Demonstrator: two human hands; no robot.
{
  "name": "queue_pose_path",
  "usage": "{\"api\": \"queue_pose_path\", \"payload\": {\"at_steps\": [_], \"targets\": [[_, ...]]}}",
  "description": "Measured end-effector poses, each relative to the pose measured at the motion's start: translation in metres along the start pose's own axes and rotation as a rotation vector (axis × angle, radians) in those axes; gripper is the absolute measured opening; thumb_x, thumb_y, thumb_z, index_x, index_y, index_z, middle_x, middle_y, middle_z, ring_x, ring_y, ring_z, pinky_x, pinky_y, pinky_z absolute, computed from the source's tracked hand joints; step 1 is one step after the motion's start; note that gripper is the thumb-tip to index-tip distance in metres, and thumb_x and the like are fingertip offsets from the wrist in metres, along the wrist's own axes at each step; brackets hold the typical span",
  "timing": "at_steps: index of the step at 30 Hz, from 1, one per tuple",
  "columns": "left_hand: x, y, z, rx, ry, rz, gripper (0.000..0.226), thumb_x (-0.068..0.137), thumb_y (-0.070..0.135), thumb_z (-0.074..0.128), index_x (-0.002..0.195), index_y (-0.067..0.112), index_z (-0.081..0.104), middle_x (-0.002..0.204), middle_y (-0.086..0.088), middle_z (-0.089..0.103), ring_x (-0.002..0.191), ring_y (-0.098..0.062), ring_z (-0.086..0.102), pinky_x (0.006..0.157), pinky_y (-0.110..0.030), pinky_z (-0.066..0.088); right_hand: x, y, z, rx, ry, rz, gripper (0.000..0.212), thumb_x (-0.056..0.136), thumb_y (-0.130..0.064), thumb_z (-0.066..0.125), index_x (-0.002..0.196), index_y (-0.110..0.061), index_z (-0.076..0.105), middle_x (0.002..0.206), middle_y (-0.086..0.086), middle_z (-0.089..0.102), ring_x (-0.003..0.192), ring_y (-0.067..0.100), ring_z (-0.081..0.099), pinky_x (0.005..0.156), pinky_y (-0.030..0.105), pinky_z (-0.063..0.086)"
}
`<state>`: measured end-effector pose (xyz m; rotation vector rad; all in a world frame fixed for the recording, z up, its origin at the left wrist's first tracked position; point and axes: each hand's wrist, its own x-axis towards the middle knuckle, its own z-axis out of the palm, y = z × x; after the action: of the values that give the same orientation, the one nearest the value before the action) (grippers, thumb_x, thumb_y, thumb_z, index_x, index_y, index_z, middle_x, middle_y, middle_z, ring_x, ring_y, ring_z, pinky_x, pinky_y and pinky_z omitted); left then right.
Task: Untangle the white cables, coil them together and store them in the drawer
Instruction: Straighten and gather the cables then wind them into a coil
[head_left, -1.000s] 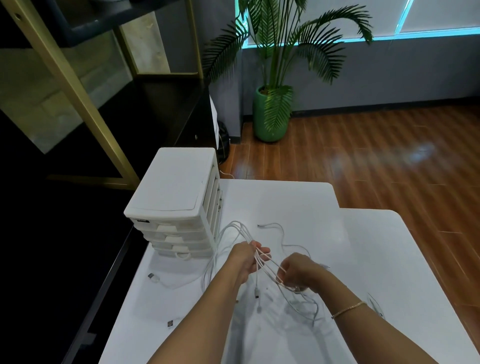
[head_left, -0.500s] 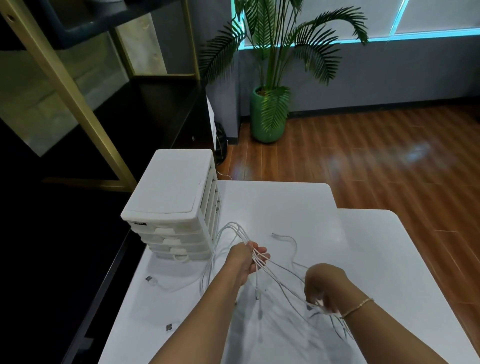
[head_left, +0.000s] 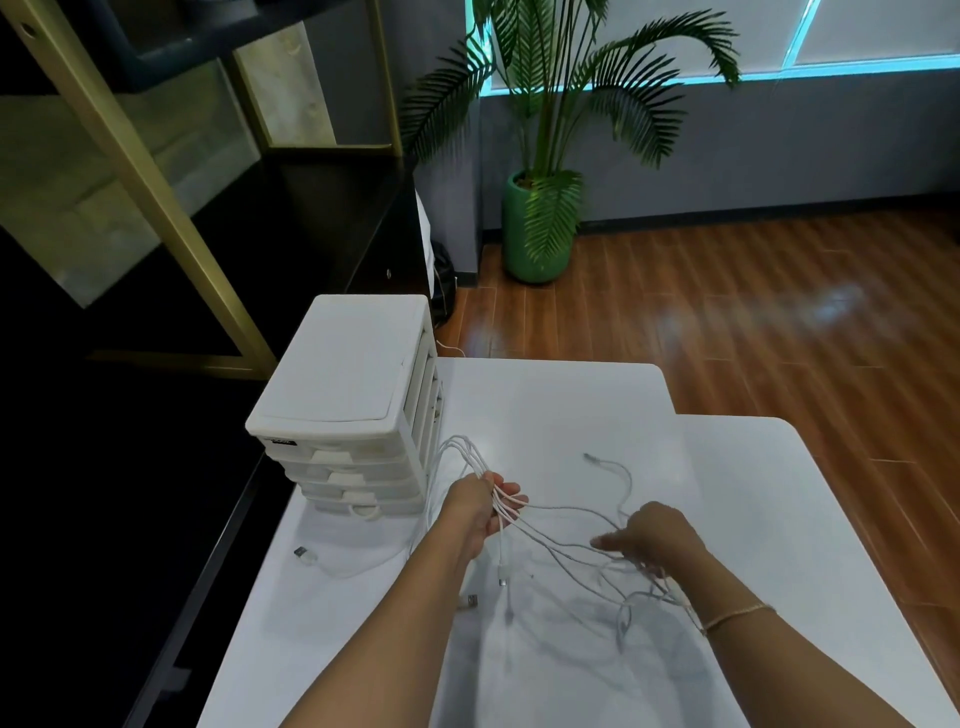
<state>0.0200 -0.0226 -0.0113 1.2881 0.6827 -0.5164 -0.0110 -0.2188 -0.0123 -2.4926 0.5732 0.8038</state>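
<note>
A bundle of white cables (head_left: 561, 540) is held above the desk (head_left: 571, 405) in the left hand (head_left: 480, 506), whose grip is closed round the gathered strands. Right of that grip, several strands are hooked by the curled fingers of the right hand (head_left: 657, 538). Loose ends hang below both grips. The closed drawer unit (head_left: 348, 395) stands just left of the left grip.
</note>
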Motion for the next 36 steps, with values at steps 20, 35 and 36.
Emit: {"api": "queue_pose_path", "payload": {"at_steps": [20, 35, 36], "targets": [[0.012, -0.001, -0.012, -0.039, 0.1, -0.004, 0.031, 0.103, 0.015, 0.031, 0.078, 0.008, 0.049, 0.072, -0.007, 0.057, 0.046, -0.016, 0.063, 0.055, -0.028, 0.049, -0.003, 0.008, -0.035, -0.454, -0.028, 0.191, 0.036, 0.08, -0.034, 0.071, 0.111, -0.021, 0.057, 0.121, -0.001, 0.056, 0.119, 0.023, 0.051, 0.098, 0.034, 0.036], [0.0, -0.001, -0.004, -0.017, 0.012, -0.005, 0.03, 0.104, 0.015, 0.03, 0.081, 0.009, 0.048, 0.077, -0.005, 0.062, 0.045, -0.01, 0.065, 0.056, -0.023, 0.041, -0.013, -0.017, -0.032, -0.448, -0.024, -0.057, 0.081, 0.073, -0.037, 0.078, 0.139, -0.016, 0.037, 0.142, 0.011, 0.04, 0.133, 0.03, 0.034, 0.107, 0.038, 0.036], [0.0, -0.001, -0.002, 0.001, 0.004, -0.002, 0.03, 0.104, 0.015, 0.03, 0.081, 0.011, 0.049, 0.076, -0.004, 0.064, 0.049, -0.009, 0.065, 0.056, -0.022, 0.038, -0.015, -0.028, -0.03, -0.355, -0.09, -0.173, 0.088, 0.072, -0.037, 0.079, 0.144, -0.016, 0.032, 0.146, 0.01, 0.037, 0.136, 0.027, 0.032, 0.109, 0.036, 0.033]]}}
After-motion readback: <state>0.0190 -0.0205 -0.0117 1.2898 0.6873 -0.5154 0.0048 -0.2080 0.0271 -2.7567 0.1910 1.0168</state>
